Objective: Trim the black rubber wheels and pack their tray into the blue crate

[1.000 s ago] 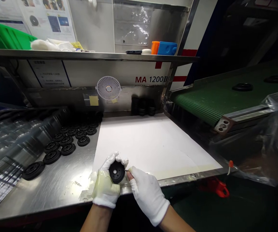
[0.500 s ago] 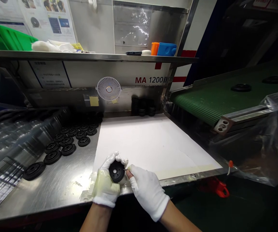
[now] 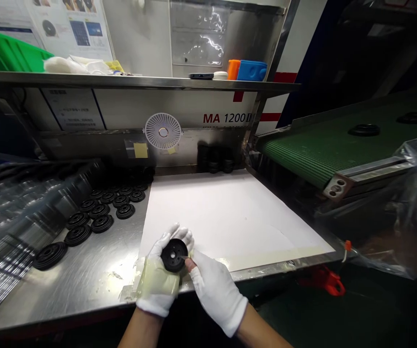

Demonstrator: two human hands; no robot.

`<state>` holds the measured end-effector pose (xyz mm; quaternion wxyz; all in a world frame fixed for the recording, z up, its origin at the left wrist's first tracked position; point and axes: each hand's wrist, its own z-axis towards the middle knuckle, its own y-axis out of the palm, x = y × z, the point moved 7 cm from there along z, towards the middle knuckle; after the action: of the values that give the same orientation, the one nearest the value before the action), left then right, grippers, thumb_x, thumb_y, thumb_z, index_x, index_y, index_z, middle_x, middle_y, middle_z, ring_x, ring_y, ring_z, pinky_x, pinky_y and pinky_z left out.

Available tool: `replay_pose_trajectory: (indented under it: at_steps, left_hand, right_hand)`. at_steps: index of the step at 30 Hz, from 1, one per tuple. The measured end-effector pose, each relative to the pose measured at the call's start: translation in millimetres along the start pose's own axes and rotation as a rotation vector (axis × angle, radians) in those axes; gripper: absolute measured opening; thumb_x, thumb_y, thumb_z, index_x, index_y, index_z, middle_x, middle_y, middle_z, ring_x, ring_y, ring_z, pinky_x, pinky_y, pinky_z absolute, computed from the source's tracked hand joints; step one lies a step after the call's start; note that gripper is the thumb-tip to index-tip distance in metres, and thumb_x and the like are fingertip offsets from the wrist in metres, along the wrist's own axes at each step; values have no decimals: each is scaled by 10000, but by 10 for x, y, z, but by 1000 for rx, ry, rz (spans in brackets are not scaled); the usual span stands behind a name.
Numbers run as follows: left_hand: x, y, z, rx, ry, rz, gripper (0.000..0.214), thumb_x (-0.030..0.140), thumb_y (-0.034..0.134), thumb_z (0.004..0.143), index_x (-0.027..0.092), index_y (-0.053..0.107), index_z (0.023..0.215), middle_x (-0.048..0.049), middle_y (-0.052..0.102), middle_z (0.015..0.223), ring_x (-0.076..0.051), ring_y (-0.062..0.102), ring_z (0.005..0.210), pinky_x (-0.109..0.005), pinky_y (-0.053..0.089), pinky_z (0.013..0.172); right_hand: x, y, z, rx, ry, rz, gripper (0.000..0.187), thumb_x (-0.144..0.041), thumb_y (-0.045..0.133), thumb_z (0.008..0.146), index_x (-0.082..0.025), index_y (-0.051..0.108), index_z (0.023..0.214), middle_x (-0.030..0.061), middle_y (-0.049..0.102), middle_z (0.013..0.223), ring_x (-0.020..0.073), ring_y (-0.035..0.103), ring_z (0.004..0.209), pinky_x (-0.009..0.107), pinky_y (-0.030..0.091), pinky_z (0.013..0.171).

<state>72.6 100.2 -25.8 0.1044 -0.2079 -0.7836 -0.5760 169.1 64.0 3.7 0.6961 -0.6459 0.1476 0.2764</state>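
My left hand (image 3: 158,280), in a white glove with a yellowish palm, cups a round black plastic wheel (image 3: 174,254). The wheel has a hole at its centre, and its flat face is turned up toward me. At the wheel's right rim is my right hand (image 3: 212,285), also gloved in white, with the thumb tip bare. Its thumb and fingers are pinched together, and a thin sliver seems to show at their tips, too small to name. Both hands are over the front edge of the white sheet (image 3: 211,212).
Several black wheels (image 3: 102,223) lie on the metal table to the left, beside clear plastic trays (image 3: 49,212). A small fan (image 3: 163,131) hangs at the back under a shelf (image 3: 150,83). To the right, a green conveyor (image 3: 302,154) carries black wheels.
The wheel has tilted a little in my left hand, and the left fingers have straightened somewhat. My right hand has shifted slightly left, its thumb now at the wheel's rim.
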Motion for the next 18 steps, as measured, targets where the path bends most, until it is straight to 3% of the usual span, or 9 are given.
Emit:
replay_pose_trajectory:
  at_steps: [3,6,12,18]
  left_hand:
    - [11,-9,-66,-60,-83,93,330,151,554,771,113,613,1093,-105,652,878,-217,635,841,-330,547,753]
    - [70,-28,-74,-49,-66,115,263,127,572,758,112,634,1014,-39,599,716,-147,598,692,-267,533,684]
    - [77,79,-92,-29,-29,130,131,150,593,770,123,643,889,-31,574,698,-130,570,664,-235,514,636]
    - [21,80,-95,-3,-128,50,107,150,637,748,136,620,853,-11,538,699,-153,570,686,-282,515,651]
  right_hand:
    - [-22,-74,30,-28,-53,-29,284,-331,299,959,-218,555,914,21,656,829,157,590,733,264,336,621]
    - [-20,-185,65,-25,-94,-145,272,-349,307,959,-232,532,860,-9,632,770,153,569,678,278,306,597]
    - [-87,-282,81,0,-174,-386,181,-316,397,925,-251,529,819,-28,622,759,157,554,643,309,225,569]
    - [-119,-230,20,-39,-170,-304,141,-311,425,913,-269,519,816,-57,615,754,147,547,652,300,231,576]
